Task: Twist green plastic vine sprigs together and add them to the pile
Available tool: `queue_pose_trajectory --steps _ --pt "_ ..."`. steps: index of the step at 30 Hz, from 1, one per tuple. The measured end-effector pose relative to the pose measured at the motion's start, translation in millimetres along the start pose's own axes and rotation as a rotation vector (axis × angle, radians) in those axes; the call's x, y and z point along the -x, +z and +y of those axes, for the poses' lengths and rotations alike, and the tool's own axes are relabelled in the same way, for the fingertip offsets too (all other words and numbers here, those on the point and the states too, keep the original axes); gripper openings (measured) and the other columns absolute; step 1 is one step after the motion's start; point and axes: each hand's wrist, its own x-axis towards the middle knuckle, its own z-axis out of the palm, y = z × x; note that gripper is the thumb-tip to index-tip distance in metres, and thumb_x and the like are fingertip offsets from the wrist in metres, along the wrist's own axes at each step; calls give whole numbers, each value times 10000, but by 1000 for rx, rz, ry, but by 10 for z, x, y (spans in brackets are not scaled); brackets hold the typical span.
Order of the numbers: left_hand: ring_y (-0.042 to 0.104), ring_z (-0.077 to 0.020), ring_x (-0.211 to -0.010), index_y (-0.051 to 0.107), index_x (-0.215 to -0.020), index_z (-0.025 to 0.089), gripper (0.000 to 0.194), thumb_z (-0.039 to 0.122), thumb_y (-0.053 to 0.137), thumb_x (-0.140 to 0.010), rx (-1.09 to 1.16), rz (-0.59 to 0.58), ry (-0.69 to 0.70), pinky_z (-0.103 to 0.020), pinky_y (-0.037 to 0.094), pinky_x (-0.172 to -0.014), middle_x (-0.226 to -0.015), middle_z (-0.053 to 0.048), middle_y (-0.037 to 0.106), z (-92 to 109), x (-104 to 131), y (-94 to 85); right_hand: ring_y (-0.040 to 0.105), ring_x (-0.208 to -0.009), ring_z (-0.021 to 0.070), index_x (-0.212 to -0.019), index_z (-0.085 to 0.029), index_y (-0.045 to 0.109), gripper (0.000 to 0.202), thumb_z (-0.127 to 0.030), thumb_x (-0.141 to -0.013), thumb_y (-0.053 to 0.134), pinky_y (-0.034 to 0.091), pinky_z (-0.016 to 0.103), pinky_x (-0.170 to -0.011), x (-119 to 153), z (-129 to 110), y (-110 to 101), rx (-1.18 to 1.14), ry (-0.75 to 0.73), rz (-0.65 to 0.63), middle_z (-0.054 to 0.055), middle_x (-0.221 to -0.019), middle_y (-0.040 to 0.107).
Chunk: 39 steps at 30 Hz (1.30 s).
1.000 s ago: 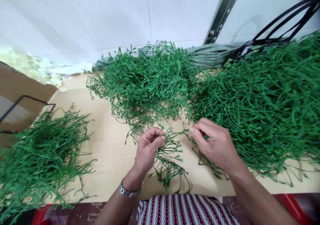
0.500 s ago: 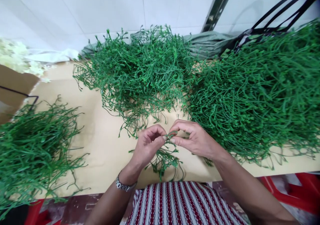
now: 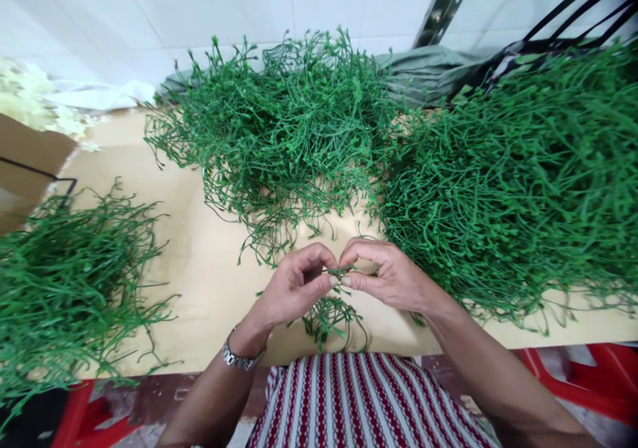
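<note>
Head view shows the left hand and right hand meeting fingertip to fingertip, each pinched closed on the top of a small green sprig whose branches hang just below them toward the striped cloth. By the look of it, two stems are being joined or parted at the pinch; any next move calls for a firm, aligned grip. Heaps of green stems lie beyond and to either side of the hands.
</note>
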Motion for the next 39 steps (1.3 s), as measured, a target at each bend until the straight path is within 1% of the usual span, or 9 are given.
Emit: queue_pose_trajectory --steps 7,12,20,25,30,33,36,37,39 --pt "376 -77 -495 615 -648 116 174 277 678 -664 27 -15 -101 -215 282 -475 -536 15 491 14 -27 -2 497 -687 112 -780 -154 556 46 -189 -808 566 370 232 -623 22 40 31 196 -91 49 5 -717 546" --pt "419 -86 -502 632 -587 100 165 249 676 -643 59 13 -121 -226 305 -491 -548 -6 524 32 -31 28 494 -690 124 -798 -157 538 51 -187 -836 520 361 244 -618 35 31 -11 284 -153 -41 17 -724 545" --pt "359 -65 -492 538 -541 117 90 90 530 -626 -97 -37 -65 -195 271 -461 -506 32 424 11 17 61 474 -660 138 -777 -167 496 108 -184 -864 434 356 265 -585 38 67 14 273 -192 -166 21 -683 503" --pt "305 -48 -475 479 -500 126 76 68 490 -548 68 -21 -120 -186 237 -440 -489 49 386 -20 10 105 462 -624 122 -743 -181 434 112 -168 -850 404 330 245 -540 17 73 61 138 -223 -153 3 -667 475" --pt "255 -43 -450 435 -459 137 121 90 511 -540 238 -52 -180 -199 195 -430 -453 63 326 -3 3 122 423 -592 106 -703 -176 411 159 -226 -853 402 297 235 -531 25 61 102 31 -120 -151 -15 -641 439" --pt "234 -43 -441 435 -451 140 129 91 501 -550 237 -54 -165 -209 173 -429 -448 63 303 27 6 74 382 -563 94 -676 -172 410 238 -314 -866 396 282 225 -514 42 61 117 -112 -23 -190 -25 -610 404" --pt "259 -54 -447 477 -463 141 130 81 503 -575 143 2 -87 -219 177 -434 -463 49 331 63 -6 -27 362 -535 82 -671 -161 448 293 -371 -873 410 281 213 -496 51 85 87 -250 53 -263 -31 -584 394" --pt "285 -61 -455 509 -485 142 127 91 525 -600 122 11 -67 -220 198 -438 -475 39 361 75 -14 -62 377 -539 81 -680 -157 466 296 -379 -870 426 297 211 -501 48 96 64 -293 70 -257 -28 -588 411" --pt "350 -77 -480 581 -547 146 98 143 589 -645 129 5 -41 -222 254 -450 -526 16 437 90 -32 -114 428 -561 85 -728 -152 497 276 -386 -867 451 342 212 -525 29 115 6 -359 97 -148 -11 -631 471"
